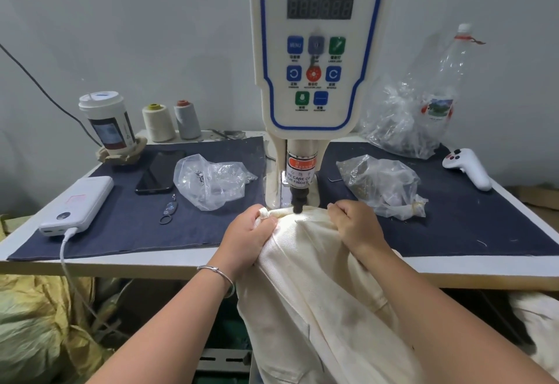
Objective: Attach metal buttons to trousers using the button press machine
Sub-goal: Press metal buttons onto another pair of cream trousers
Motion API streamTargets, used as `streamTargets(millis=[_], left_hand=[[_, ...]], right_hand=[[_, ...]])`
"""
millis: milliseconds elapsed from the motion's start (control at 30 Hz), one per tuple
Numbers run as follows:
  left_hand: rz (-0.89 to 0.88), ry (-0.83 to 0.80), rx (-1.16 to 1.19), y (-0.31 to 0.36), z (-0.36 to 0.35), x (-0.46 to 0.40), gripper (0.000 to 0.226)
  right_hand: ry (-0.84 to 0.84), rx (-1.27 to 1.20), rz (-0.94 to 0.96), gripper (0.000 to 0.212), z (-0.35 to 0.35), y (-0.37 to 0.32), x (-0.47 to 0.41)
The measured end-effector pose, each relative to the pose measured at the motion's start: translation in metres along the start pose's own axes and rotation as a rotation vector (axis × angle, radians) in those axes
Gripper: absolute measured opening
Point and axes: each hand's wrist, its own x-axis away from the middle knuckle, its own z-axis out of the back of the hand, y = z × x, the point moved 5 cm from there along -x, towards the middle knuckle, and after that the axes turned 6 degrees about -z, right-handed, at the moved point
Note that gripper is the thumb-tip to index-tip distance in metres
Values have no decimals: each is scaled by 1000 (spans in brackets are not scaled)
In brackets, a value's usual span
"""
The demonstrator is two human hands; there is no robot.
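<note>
Your left hand (251, 234) grips the cream trousers (305, 277) at the waistband, fingers curled over the folded edge just left of the press head (299, 202). Your right hand (354, 226) clutches the same cloth on the other side, knuckles up and fingers tucked into the fabric. Between your two hands the waistband lies stretched under the dark tip of the press head, which stands right at the cloth in a small pool of light. The rest of the trousers hangs off the front edge of the table (453, 274) toward your lap.

The button machine (317, 51) rises straight ahead, its control panel facing you with a dark display above coloured keys. A navy cloth mat (121, 226) covers the tabletop. On your left lie a white power bank (78, 205) with a cable plugged in, a black phone (157, 176), a crumpled clear bag (208, 181), and a paper cup (107, 120) at the back beside two thread cones (169, 122). On your right sits another clear bag (384, 187) just beyond your right hand, a larger plastic bag (399, 123) behind it, a clear bottle (444, 81), and a white controller (467, 169).
</note>
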Motion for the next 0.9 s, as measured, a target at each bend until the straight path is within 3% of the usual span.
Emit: streamTargets(millis=[500, 733, 800, 900], left_hand=[[-2, 10, 28, 7, 0, 5, 26], [-78, 163, 40, 18, 10, 11, 22], [-98, 189, 102, 24, 18, 15, 23], [-89, 126, 166, 29, 27, 24, 25]], right_hand=[[-7, -2, -17, 49, 2, -2, 4], [-19, -124, 11, 51, 17, -37, 7], [-48, -166, -43, 52, 21, -47, 8], [-214, -124, -306, 42, 26, -45, 16]])
